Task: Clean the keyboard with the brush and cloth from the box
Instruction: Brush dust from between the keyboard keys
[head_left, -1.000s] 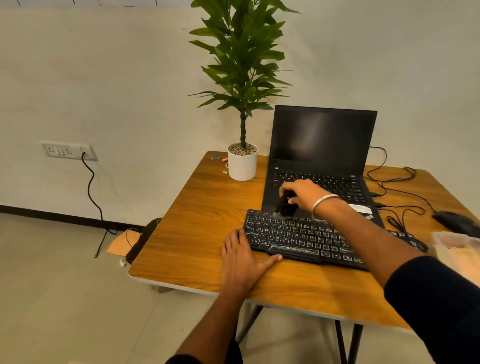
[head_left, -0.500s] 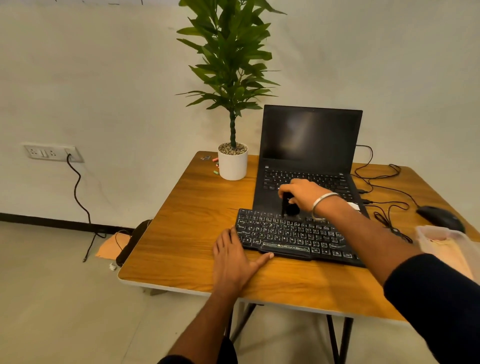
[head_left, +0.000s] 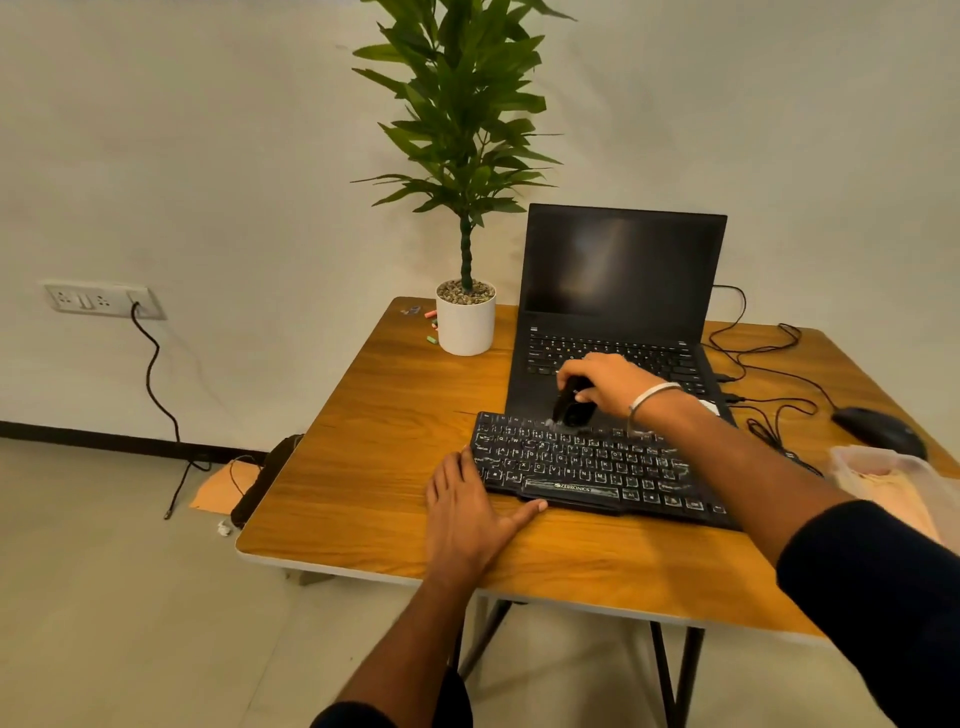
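Observation:
A black keyboard (head_left: 587, 467) with white dust on its keys lies on the wooden table (head_left: 379, 447), in front of an open laptop (head_left: 618, 291). My right hand (head_left: 605, 382) grips a black brush (head_left: 571, 408), whose bristles touch the keyboard's top row. My left hand (head_left: 462, 512) lies flat on the table with spread fingers, its thumb and fingertips against the keyboard's left front corner. At the right edge stands a clear plastic box (head_left: 893, 480) with a pale cloth inside.
A potted plant (head_left: 465, 317) stands at the table's far left with small coloured bits beside it. A black mouse (head_left: 878, 428) and tangled cables (head_left: 763, 384) lie to the right of the laptop. A wall socket (head_left: 98, 300) and bag are on the left.
My right hand has swept the brush along the keyboard's top row, a little rightward then back. My left hand keeps bracing the same corner. The camera view has shifted slightly.

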